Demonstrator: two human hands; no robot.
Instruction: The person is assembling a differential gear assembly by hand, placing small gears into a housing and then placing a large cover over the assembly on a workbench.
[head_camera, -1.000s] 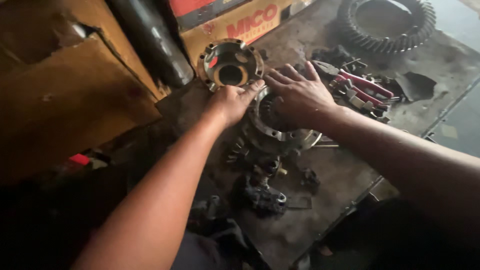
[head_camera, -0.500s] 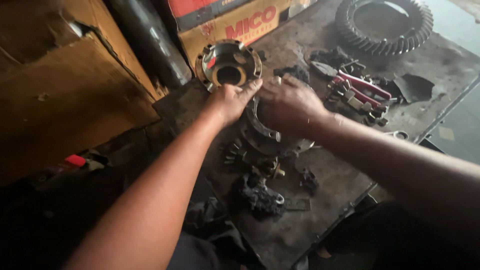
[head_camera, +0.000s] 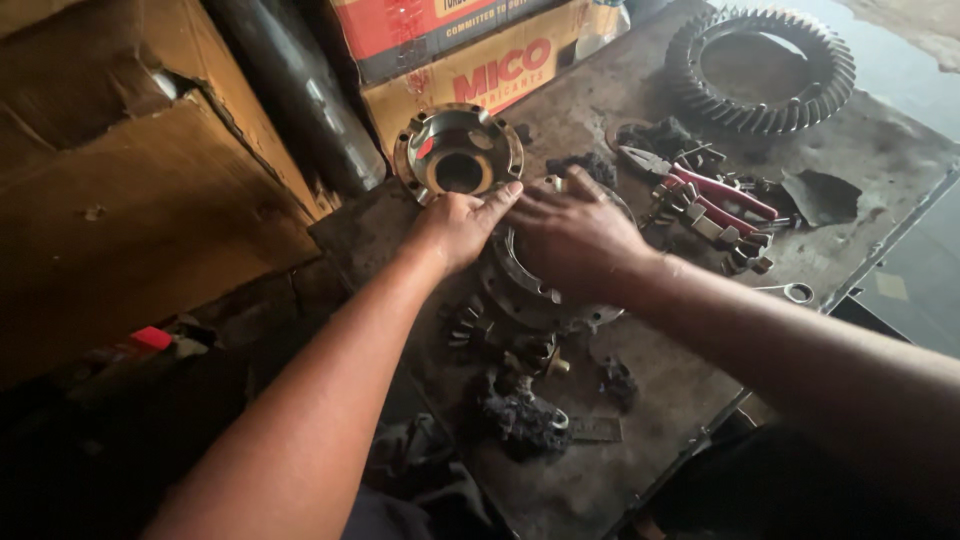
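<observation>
The round metal housing (head_camera: 535, 290) lies flat on the dirty workbench (head_camera: 880, 150), under both hands. The right hand (head_camera: 575, 235) is spread flat over its top, fingers wide, pressing more than gripping. A moment ago that hand sat lower; now it has slid up over the middle. The left hand (head_camera: 462, 225) curls against the near rim and has hardly moved. So the part looks steadied, not lifted. Just past the left fingers stands a shiny flanged hub (head_camera: 458, 152). Right of the right hand lie red-handled pliers (head_camera: 715, 192), and farther off a big ring gear (head_camera: 762, 68).
</observation>
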